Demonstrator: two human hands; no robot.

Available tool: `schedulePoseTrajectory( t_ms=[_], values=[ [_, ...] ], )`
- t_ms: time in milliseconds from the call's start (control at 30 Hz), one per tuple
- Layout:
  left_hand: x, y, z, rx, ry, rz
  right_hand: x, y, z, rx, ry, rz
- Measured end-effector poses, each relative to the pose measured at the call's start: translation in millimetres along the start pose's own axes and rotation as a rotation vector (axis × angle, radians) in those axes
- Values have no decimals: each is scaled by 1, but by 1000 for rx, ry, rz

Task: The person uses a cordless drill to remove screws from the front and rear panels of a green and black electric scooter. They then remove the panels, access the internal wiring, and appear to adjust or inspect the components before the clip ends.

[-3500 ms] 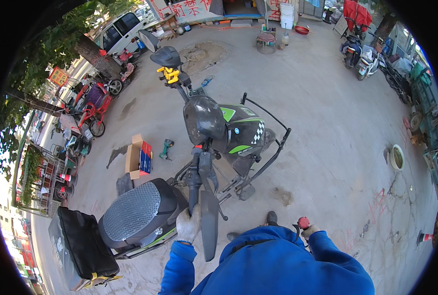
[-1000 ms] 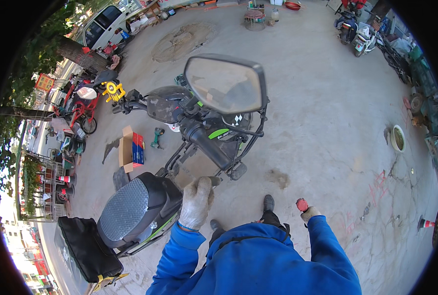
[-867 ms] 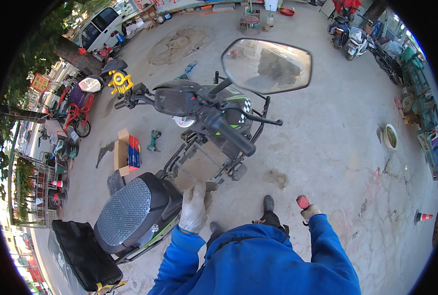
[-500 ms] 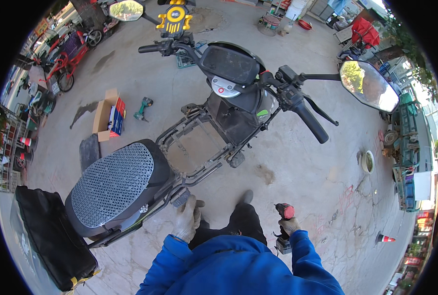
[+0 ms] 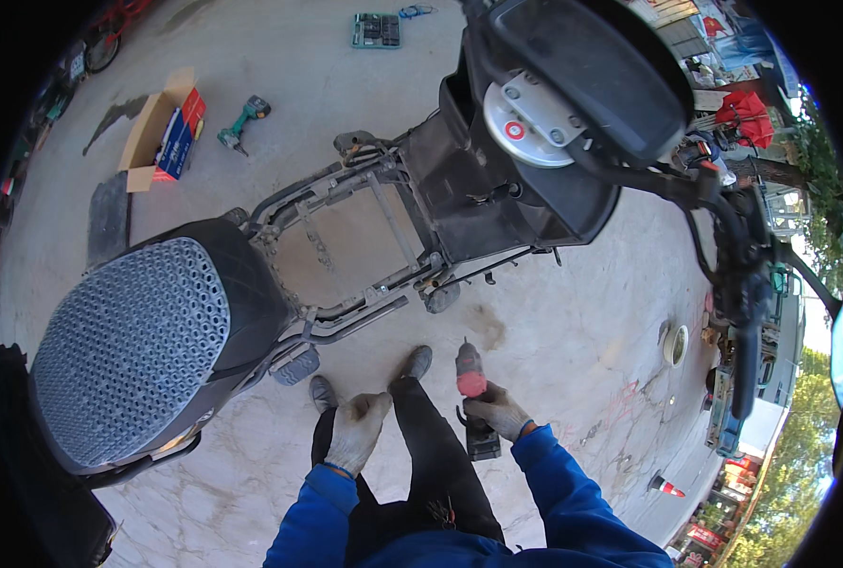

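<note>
My right hand [image 5: 499, 413], in a pale work glove, grips a red and black cordless drill [image 5: 470, 371] by its handle. The drill's tip points away from me, above the ground right of my legs. My left hand [image 5: 357, 432], also gloved, is closed over my left leg, its fingers curled together; whether anything sits in them is hidden. Just ahead of the left hand is the footrest [image 5: 294, 365] of an electric scooter, apart from the glove. The scooter's bare floor frame [image 5: 350, 248] shows between its patterned seat [image 5: 135, 350] and black front panel [image 5: 483, 199].
Beyond the scooter lie a green cordless drill [image 5: 244, 124], an open cardboard box [image 5: 159, 137] and a green tool case [image 5: 377, 31]. The handlebar grip [image 5: 746, 371] juts out on the right. A bowl [image 5: 675, 346] and a traffic cone [image 5: 666, 487] stand farther right.
My view has shifted closer to the scooter's frame. The right hand has brought the red drill inward and forward. My left hand has drawn away from the footrest, its fingers now curled.
</note>
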State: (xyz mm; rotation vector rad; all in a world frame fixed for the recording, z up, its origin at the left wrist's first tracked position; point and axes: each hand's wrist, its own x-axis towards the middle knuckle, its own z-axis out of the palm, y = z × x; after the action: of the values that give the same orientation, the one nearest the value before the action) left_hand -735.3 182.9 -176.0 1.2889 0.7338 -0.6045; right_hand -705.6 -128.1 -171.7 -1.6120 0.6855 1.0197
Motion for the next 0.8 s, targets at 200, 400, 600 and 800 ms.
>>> schedulePoseTrajectory(
  t_ms=[200, 400, 600, 800],
  values=[
    [123, -59, 9, 173, 85, 150, 108, -6, 14, 144, -336, 46],
    [237, -107, -10, 255, 245, 242, 162, -7, 53, 521, -531, 52],
    [310, -66, 12, 524, 199, 516, 206, 29, 47, 134, -321, -277],
    [360, -65, 21, 762, 176, 645, 212, -6, 21, -868, 319, -1164]
  ],
)
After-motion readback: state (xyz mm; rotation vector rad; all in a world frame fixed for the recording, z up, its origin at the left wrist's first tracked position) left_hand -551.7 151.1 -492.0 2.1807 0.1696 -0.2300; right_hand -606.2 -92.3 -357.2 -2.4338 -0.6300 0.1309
